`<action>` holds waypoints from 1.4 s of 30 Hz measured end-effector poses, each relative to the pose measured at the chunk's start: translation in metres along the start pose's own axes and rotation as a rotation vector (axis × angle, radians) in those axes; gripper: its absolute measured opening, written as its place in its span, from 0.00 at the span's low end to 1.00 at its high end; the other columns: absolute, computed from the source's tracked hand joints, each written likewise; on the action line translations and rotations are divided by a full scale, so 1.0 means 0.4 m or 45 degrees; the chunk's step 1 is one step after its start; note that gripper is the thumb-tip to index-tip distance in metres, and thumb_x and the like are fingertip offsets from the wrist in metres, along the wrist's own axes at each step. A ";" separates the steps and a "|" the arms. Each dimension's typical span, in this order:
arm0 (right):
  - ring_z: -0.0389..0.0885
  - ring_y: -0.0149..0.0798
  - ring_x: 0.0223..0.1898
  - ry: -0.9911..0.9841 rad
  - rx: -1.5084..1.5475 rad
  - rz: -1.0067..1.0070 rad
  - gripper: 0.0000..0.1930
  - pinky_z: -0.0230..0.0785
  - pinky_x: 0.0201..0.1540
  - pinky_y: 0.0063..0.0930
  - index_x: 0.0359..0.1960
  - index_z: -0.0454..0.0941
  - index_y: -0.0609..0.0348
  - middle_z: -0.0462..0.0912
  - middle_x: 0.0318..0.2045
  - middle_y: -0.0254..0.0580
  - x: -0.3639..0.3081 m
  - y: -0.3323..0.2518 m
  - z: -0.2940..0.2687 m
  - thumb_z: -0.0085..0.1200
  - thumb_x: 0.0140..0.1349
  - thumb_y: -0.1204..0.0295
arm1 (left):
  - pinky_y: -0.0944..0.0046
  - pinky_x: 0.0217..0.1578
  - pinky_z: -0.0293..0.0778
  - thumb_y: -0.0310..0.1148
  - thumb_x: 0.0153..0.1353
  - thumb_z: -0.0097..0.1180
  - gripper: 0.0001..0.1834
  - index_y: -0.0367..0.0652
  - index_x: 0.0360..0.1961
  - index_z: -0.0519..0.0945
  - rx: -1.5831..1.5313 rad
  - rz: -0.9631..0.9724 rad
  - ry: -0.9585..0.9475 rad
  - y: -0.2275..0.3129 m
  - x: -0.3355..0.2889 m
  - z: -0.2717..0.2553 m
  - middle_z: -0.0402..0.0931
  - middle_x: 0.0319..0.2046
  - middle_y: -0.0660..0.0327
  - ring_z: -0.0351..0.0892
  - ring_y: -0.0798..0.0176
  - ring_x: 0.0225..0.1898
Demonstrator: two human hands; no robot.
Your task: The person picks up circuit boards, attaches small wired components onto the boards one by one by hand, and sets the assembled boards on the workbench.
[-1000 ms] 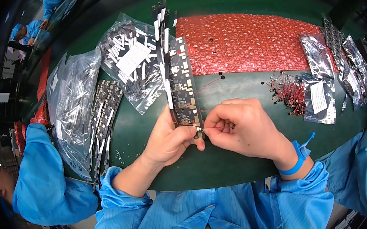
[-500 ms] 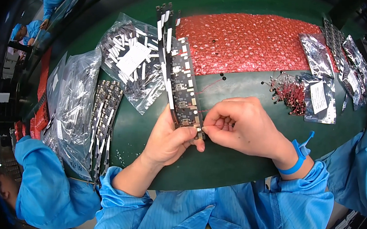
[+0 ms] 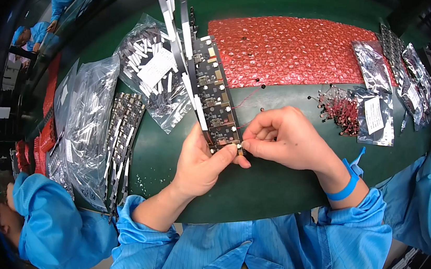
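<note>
My left hand point(image 3: 197, 165) grips the lower end of a long black circuit board panel point(image 3: 215, 90), its thumb on the board's face. Black and white flat flex strips point(image 3: 184, 57) stick up along the panel's left side. Thin red wires point(image 3: 245, 101) run off its right edge to small round black parts, one point(image 3: 263, 86) lying on the table. At the lower right corner of the panel, my right hand point(image 3: 291, 140) pinches a thin red wire between thumb and forefinger; the wire's tip is hidden by the fingers. A blue wrist strap circles my right wrist.
Red bubble wrap point(image 3: 292, 50) covers the far table. To its right lie a pile of red-wired parts point(image 3: 339, 109) and silver bags point(image 3: 377, 117). Left are a clear bag of flex strips point(image 3: 164, 95), stacked panels point(image 3: 125, 120) and plastic bags point(image 3: 87, 126). Co-workers in blue sit either side.
The panel's top end has swung left and its flex strips have fanned apart. My right hand has shifted slightly, staying pinched at the board's lower right edge.
</note>
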State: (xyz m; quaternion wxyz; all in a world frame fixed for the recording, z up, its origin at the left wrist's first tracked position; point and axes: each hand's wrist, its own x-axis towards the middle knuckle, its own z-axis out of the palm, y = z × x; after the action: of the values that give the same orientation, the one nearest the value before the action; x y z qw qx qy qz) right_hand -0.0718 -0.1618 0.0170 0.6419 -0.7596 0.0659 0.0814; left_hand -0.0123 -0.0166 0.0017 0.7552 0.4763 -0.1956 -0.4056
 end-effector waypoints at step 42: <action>0.70 0.25 0.17 0.102 0.145 -0.063 0.05 0.62 0.20 0.16 0.18 0.69 0.67 0.72 0.14 0.39 0.016 0.033 0.013 0.47 0.40 0.76 | 0.72 0.28 0.71 0.19 0.45 0.42 0.12 0.35 0.34 0.60 0.012 -0.074 0.240 -0.013 0.002 -0.004 0.65 0.29 0.58 0.68 0.69 0.31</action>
State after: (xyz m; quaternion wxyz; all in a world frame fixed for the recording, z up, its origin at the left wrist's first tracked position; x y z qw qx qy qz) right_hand -0.0683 -0.1589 0.0020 0.6827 -0.7259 0.0774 0.0312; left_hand -0.0132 -0.0175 -0.0037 0.7559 0.5213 -0.1117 -0.3799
